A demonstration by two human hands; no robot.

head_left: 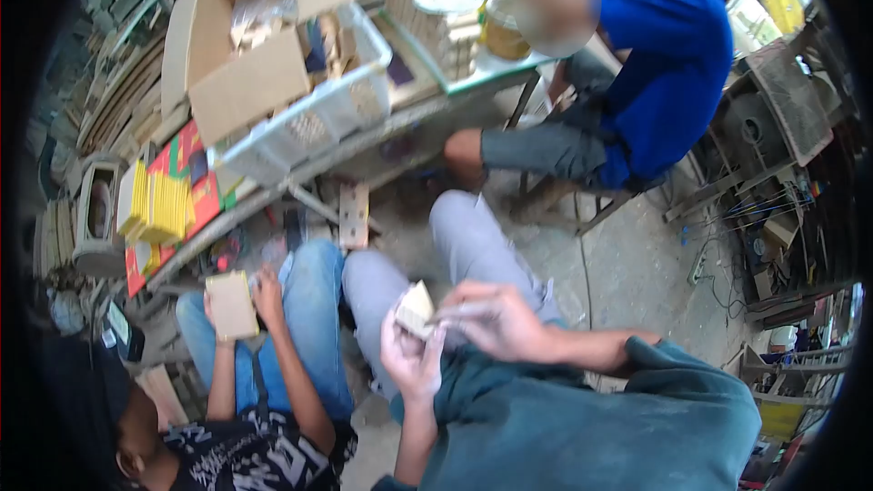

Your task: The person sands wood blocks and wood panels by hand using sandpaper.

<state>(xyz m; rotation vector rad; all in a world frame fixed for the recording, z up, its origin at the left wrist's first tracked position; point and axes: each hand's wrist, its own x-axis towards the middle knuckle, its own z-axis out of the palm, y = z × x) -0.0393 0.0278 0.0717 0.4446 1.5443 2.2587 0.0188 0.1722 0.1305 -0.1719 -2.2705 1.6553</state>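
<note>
Seen from the wearer, the crate stands on the surface ahead and to the left. The block is on the near side of the crate and a little to its right, held up in front of the wearer's knees. The left grip grasps it from below: the block sits in the fingers, tilted, its upper corner standing clear above them. The right grip comes in from the side farther right of the crate, fingers bent, their tips at the block's lower right edge. Something thin shows there, too blurred to name, so I cannot tell whether this grip clasps a tool or only touches the block.

A carton rests in the crate, flaps open. Left of the crate is a yellow stack; right of it, a jar. Nearer than the crate, to its left, a co-worker's hands hold a tan board.
</note>
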